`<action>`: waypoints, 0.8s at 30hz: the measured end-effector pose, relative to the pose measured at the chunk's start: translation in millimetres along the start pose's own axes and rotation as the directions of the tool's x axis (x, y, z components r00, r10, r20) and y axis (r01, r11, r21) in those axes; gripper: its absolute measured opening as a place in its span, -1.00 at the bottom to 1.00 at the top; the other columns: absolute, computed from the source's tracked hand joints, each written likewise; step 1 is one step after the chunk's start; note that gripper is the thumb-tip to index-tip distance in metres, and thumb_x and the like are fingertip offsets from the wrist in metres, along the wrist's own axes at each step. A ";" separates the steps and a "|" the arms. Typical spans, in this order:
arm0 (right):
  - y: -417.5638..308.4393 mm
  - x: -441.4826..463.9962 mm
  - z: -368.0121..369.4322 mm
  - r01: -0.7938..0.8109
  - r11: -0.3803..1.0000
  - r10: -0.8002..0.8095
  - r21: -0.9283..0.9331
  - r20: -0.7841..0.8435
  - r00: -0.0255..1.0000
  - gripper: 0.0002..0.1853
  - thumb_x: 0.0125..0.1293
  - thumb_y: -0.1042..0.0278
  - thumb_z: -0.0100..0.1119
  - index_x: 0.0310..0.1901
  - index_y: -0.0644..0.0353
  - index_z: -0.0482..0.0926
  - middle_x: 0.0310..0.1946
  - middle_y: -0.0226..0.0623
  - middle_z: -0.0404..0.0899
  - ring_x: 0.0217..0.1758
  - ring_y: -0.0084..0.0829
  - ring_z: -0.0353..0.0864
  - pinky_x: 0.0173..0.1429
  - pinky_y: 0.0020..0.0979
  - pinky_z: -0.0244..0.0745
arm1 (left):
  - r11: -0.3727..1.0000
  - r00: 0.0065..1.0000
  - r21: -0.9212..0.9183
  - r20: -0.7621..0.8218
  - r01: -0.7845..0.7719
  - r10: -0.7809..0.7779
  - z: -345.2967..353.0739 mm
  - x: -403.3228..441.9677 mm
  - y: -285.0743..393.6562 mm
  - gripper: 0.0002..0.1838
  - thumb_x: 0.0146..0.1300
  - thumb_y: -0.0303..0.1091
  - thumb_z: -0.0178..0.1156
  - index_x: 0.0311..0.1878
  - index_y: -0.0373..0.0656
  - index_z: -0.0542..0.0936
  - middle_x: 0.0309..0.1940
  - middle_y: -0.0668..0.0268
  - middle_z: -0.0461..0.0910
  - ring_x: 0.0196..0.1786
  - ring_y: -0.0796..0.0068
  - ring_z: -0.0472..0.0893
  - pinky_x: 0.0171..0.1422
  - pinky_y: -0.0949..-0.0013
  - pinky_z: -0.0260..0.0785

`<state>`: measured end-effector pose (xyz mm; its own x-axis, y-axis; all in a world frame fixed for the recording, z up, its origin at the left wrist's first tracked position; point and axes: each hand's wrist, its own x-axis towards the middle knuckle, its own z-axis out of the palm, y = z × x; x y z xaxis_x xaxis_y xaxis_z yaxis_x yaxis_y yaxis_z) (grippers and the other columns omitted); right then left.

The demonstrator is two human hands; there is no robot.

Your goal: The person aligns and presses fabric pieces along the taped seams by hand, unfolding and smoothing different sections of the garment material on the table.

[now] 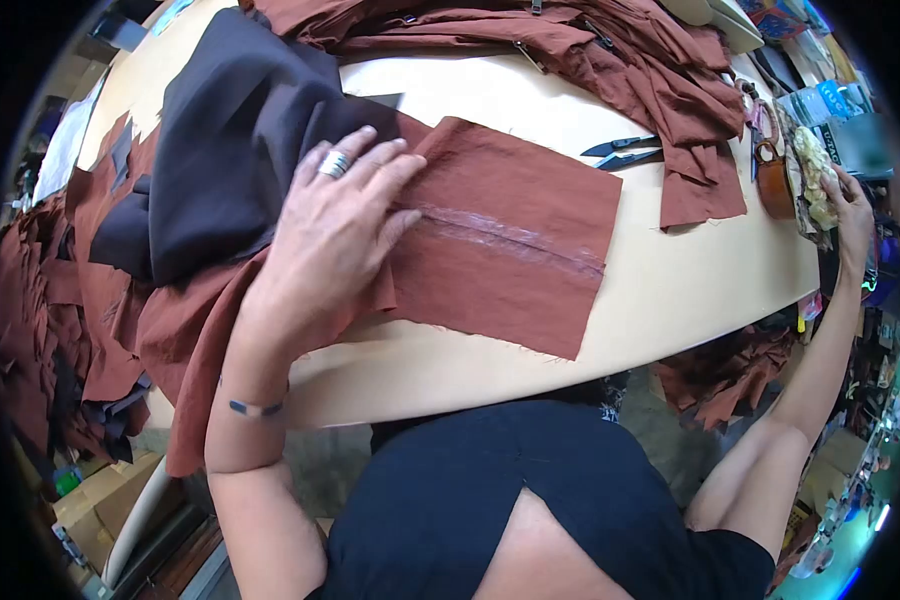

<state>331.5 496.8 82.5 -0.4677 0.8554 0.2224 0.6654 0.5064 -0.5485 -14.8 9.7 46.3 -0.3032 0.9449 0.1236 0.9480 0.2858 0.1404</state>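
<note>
My left hand (345, 205), with a ring on one finger, lies flat on a reddish-brown fabric panel (525, 200), fingers apart. A seam with a shiny, whitish streak along it runs across the panel. Dark grey fabric (245, 130) is bunched beside this hand, over more brown cloth. Far to the right, my right hand (850, 215) has its fingers closed at the edge of a lumpy, cream-yellow crusted object (816, 180), whose kind I cannot make out. Next to that object stands a small brown container (773, 180).
Scissors (625, 153) with dark blades lie on the pale table (715, 270). A heap of brown fabric with zippers (570, 50) spreads along the far side. Brown cloth pieces (30, 330) hang at the left edge, and scraps (735, 370) lie below the table at the right.
</note>
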 end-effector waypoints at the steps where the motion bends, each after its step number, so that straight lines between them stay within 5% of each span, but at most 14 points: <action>1: 8.7 3.3 -1.1 0.022 1.000 -0.022 -0.011 -0.031 0.999 -0.53 0.14 0.14 0.34 0.00 0.30 0.57 -0.16 -0.34 0.59 -0.18 -0.63 0.50 -0.03 -0.59 0.37 | 0.995 0.997 0.096 0.073 0.025 -0.032 7.0 -2.6 -13.5 -0.37 0.10 -0.07 0.25 0.24 -0.05 0.39 0.26 0.24 0.36 0.38 0.15 0.22 0.46 0.05 -0.07; 6: 27.2 7.4 -1.2 0.135 0.986 -0.147 -0.100 -0.123 0.981 -0.48 0.14 0.10 0.35 -0.06 0.42 0.54 -0.11 -0.19 0.58 -0.05 -0.54 0.51 0.07 -0.53 0.35 | 0.993 0.986 -0.002 0.122 0.114 -0.113 20.9 -14.7 -39.1 -0.03 -0.19 0.23 0.35 0.32 -0.01 0.32 0.39 0.30 0.17 0.41 0.11 0.16 0.45 -0.16 -0.15; 20: 20.8 -0.3 9.9 0.183 0.937 -0.255 -0.296 -0.229 0.939 -0.49 0.21 0.05 0.26 0.02 0.33 0.49 -0.08 -0.16 0.57 -0.03 -0.41 0.55 0.09 -0.43 0.38 | 0.972 0.974 0.048 -0.015 0.228 -0.228 28.7 -37.5 -40.0 -0.01 -0.20 0.27 0.34 0.29 -0.10 0.33 0.37 0.23 0.21 0.41 0.13 0.15 0.45 -0.01 -0.06; 23: -13.0 -9.3 12.1 0.095 0.729 -0.368 -0.678 -0.271 0.890 -0.45 0.17 0.11 0.29 0.08 0.32 0.42 0.00 -0.15 0.52 0.02 -0.34 0.52 0.12 -0.40 0.37 | 0.981 0.983 0.073 -0.060 0.179 -0.175 25.4 -39.5 -43.5 -0.03 -0.22 0.20 0.38 0.28 -0.09 0.35 0.36 0.23 0.22 0.41 0.15 0.15 0.44 0.02 -0.03; 24: -38.9 -18.5 17.7 0.220 0.658 -0.544 -0.721 -0.252 0.801 -0.43 0.16 0.14 0.30 0.11 0.31 0.39 0.03 -0.16 0.50 0.05 -0.30 0.51 0.14 -0.38 0.36 | 0.982 0.984 0.099 -0.096 0.158 -0.149 20.6 -39.7 -41.2 -0.03 -0.24 0.17 0.40 0.28 -0.09 0.35 0.36 0.23 0.22 0.42 0.16 0.15 0.43 0.03 -0.02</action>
<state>304.0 459.4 85.4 -0.5898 0.4371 0.6790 0.7540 0.5992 0.2692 -39.8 -36.3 15.4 -0.4485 0.8723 0.1946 0.8931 0.4459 0.0598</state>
